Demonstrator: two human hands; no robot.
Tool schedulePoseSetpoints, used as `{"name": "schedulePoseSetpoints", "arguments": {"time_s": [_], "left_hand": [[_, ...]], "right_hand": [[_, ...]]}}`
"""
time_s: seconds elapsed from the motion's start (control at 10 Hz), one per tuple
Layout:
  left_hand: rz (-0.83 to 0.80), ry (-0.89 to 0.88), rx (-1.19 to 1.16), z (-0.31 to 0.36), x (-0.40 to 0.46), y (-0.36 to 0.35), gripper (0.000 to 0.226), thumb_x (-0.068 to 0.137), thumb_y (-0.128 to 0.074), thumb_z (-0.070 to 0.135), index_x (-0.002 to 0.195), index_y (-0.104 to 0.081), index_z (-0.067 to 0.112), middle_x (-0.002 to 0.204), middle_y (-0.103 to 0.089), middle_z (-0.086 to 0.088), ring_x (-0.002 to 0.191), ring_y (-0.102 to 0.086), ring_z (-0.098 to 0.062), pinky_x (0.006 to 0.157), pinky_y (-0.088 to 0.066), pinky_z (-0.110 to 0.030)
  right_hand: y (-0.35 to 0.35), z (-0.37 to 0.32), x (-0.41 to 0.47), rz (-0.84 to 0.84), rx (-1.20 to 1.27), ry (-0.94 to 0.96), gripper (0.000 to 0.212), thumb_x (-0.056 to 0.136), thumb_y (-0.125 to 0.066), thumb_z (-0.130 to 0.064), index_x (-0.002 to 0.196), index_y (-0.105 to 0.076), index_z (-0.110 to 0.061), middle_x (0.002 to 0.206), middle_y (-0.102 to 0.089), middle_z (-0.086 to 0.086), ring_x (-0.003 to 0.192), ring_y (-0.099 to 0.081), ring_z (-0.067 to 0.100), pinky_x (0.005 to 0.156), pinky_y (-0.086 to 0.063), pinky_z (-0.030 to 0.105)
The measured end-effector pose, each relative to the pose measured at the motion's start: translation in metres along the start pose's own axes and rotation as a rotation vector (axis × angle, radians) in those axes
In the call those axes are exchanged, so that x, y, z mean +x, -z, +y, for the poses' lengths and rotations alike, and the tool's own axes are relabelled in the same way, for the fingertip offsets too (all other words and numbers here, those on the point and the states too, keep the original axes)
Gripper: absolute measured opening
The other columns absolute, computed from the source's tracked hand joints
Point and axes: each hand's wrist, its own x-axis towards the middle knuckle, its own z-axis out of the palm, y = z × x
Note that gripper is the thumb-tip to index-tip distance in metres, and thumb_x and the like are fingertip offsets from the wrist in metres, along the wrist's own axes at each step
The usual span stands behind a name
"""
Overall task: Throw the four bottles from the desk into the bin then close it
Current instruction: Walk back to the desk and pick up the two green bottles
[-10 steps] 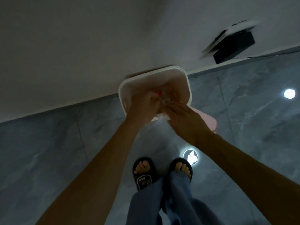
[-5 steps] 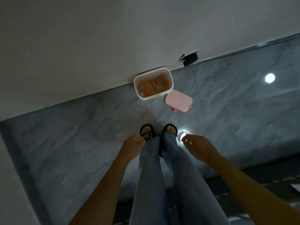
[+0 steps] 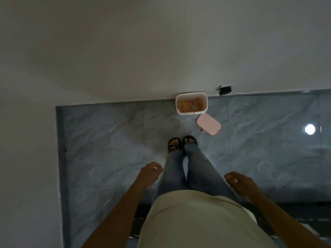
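A small white bin (image 3: 205,107) stands on the floor against the wall, uncovered. Inside it lie bottles (image 3: 191,105) with orange, yellow and red parts; how many I cannot tell. Its pink lid (image 3: 208,124) lies flat on the floor just right of the bin. My left hand (image 3: 150,173) hangs beside my left leg, fingers loosely curled, holding nothing. My right hand (image 3: 239,182) hangs beside my right leg, fingers apart, empty. Both hands are far from the bin.
I stand upright on grey marble-like tiles, feet in black sandals (image 3: 182,143) a step short of the bin. A black box (image 3: 225,90) with a cable sits at the wall right of the bin. A lamp's reflection (image 3: 309,129) shines on the floor.
I have stood up from bending over the bin. Both hands drew back from its mouth to my sides, empty. The bottles stay inside the bin.
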Motion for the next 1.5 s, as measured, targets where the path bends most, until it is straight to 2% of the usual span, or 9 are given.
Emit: {"name": "schedulePoseSetpoints", "arguments": {"time_s": [0.4, 0.6, 0.7, 0.8, 0.9, 1.1, 1.2, 1.3, 1.5], "left_hand": [[0.295, 0.211, -0.527, -0.049, -0.059, -0.071, 0.022, 0.097, -0.054, 0.025, 0.111, -0.069, 0.015, 0.104, -0.075, -0.012, 0.089, -0.073, -0.028, 0.084, -0.061, -0.041], [0.242, 0.407, -0.606, -0.103, -0.093, -0.168, 0.034, 0.098, -0.055, 0.015, 0.125, -0.065, -0.003, 0.107, -0.070, -0.019, 0.084, -0.064, -0.025, 0.087, -0.054, -0.043], [0.322, 0.465, -1.018, -0.114, -0.112, -0.225, 0.031, 0.097, -0.059, 0.013, 0.123, -0.066, -0.003, 0.118, -0.069, -0.024, 0.096, -0.067, -0.028, 0.093, -0.056, -0.041], [0.325, 0.437, -1.022, -0.119, -0.132, -0.252, 0.016, 0.097, -0.060, 0.016, 0.104, -0.073, 0.009, 0.112, -0.072, -0.016, 0.086, -0.067, -0.018, 0.074, -0.055, -0.026], [0.280, 0.495, -1.110, -0.126, -0.139, -0.279, 0.019, 0.096, -0.060, 0.016, 0.098, -0.076, 0.006, 0.104, -0.075, -0.015, 0.097, -0.070, -0.028, 0.082, -0.054, -0.035], [0.296, 0.448, -1.248, -0.165, -0.143, -0.273, 0.027, 0.101, -0.055, 0.021, 0.116, -0.074, 0.009, 0.125, -0.068, -0.009, 0.115, -0.064, -0.025, 0.098, -0.049, -0.033], [0.354, 0.480, -1.369, -0.192, -0.146, -0.244, 0.020, 0.100, -0.055, 0.018, 0.093, -0.071, 0.009, 0.096, -0.069, -0.013, 0.082, -0.066, -0.026, 0.081, -0.053, -0.036], [0.483, 0.503, -1.513, -0.223, -0.146, -0.200, 0.016, 0.099, -0.055, 0.015, 0.088, -0.066, 0.011, 0.077, -0.064, -0.010, 0.059, -0.058, -0.019, 0.055, -0.047, -0.026], [0.725, 0.445, -1.652, -0.292, -0.149, -0.110, 0.015, 0.097, -0.059, 0.022, 0.106, -0.069, 0.016, 0.092, -0.073, -0.008, 0.075, -0.070, -0.018, 0.068, -0.057, -0.027]], "right_hand": [[0.089, -0.023, 0.034, -0.032, -0.504, 0.168, 0.029, 0.101, -0.042, -0.032, 0.104, -0.066, -0.017, 0.104, -0.070, 0.001, 0.087, -0.061, 0.016, 0.072, -0.042, 0.024], [0.089, -0.138, 0.042, -0.071, -0.687, 0.414, 0.029, 0.099, -0.042, -0.042, 0.092, -0.062, -0.021, 0.090, -0.069, 0.002, 0.074, -0.061, 0.014, 0.060, -0.042, 0.025], [0.063, -0.206, 0.033, -0.124, -0.758, 0.528, 0.030, 0.098, -0.045, -0.043, 0.099, -0.066, -0.022, 0.088, -0.070, 0.000, 0.075, -0.062, 0.015, 0.064, -0.047, 0.029], [0.027, -0.261, 0.021, -0.185, -0.809, 0.645, 0.025, 0.097, -0.048, -0.040, 0.101, -0.067, -0.023, 0.088, -0.071, -0.005, 0.077, -0.062, 0.009, 0.070, -0.050, 0.026], [-0.012, -0.305, 0.006, -0.232, -0.886, 0.741, 0.020, 0.097, -0.052, -0.040, 0.101, -0.067, -0.028, 0.080, -0.068, -0.015, 0.074, -0.059, 0.000, 0.061, -0.039, 0.014], [-0.083, -0.356, -0.010, -0.294, -1.058, 0.778, 0.026, 0.097, -0.056, -0.032, 0.115, -0.069, -0.018, 0.114, -0.072, 0.006, 0.105, -0.066, 0.027, 0.093, -0.053, 0.040], [-0.095, -0.369, -0.011, -0.276, -1.112, 0.761, 0.026, 0.098, -0.055, -0.028, 0.116, -0.068, -0.015, 0.115, -0.072, 0.010, 0.106, -0.066, 0.030, 0.096, -0.053, 0.045], [-0.096, -0.383, -0.012, -0.230, -1.112, 0.713, 0.021, 0.099, -0.054, -0.022, 0.110, -0.069, -0.011, 0.111, -0.072, 0.015, 0.101, -0.067, 0.032, 0.092, -0.053, 0.041], [-0.098, -0.431, -0.011, -0.206, -1.164, 0.604, 0.022, 0.099, -0.057, -0.022, 0.112, -0.071, -0.011, 0.100, -0.072, 0.012, 0.075, -0.063, 0.015, 0.064, -0.047, 0.023]]}}
